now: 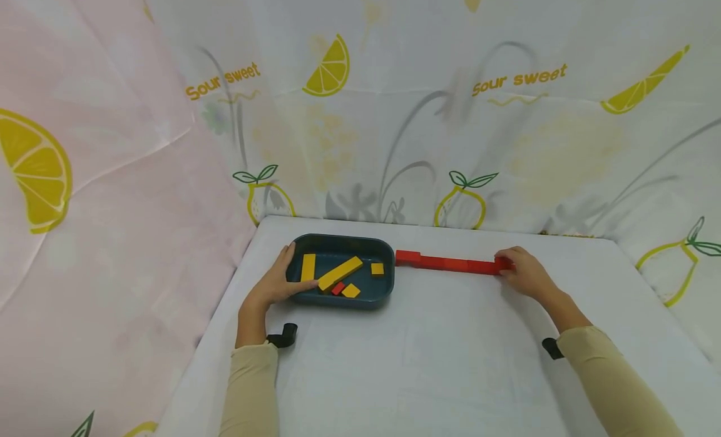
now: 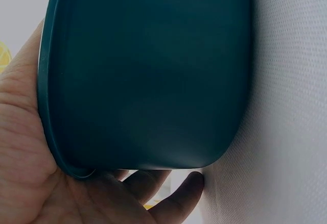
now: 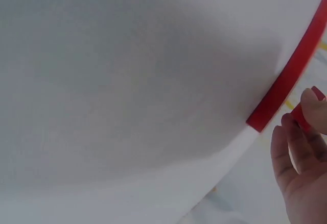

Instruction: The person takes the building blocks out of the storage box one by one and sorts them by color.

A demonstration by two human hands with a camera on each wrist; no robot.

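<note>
Writing: "Sour sweet" in orange-yellow letters, printed twice on the backdrop cloth [image 1: 394, 111], once upper left and once upper right, among lemon slices and outlined lemons.
Left hand [image 1: 277, 285]: clasps the left end of the dark teal tray [image 1: 332, 300], thumb reaching over the rim toward the blocks inside; in the left wrist view the palm [image 2: 25, 147] lies against the rim [image 2: 48, 106] and the fingers curl beneath the tray's underside.
Right hand [image 1: 526, 273]: fingers curled round a small red block [image 1: 503, 263] at the right end of the red row; in the right wrist view the fingertips [image 3: 311, 101] pinch this block [image 3: 301, 118].
Red row [image 1: 445, 262]: red blocks laid end to end in a straight line along the far part of the table, the left end just beside the tray's right wall, the right end at the right hand.
Tray contents: one upright yellow bar [image 1: 308, 267] at left; one long yellow bar [image 1: 340, 273] lying slantwise in the middle; one small yellow square [image 1: 377, 268] at right; one small yellow piece [image 1: 351, 291] near the front wall; one small red piece [image 1: 338, 288] touching the slanted bar's lower end.
Table [image 1: 428, 362]: white cloth cover, tray at the far left, row at the far middle.
Sleeves: beige, on both forearms; a black strap part shows at each wrist.
</note>
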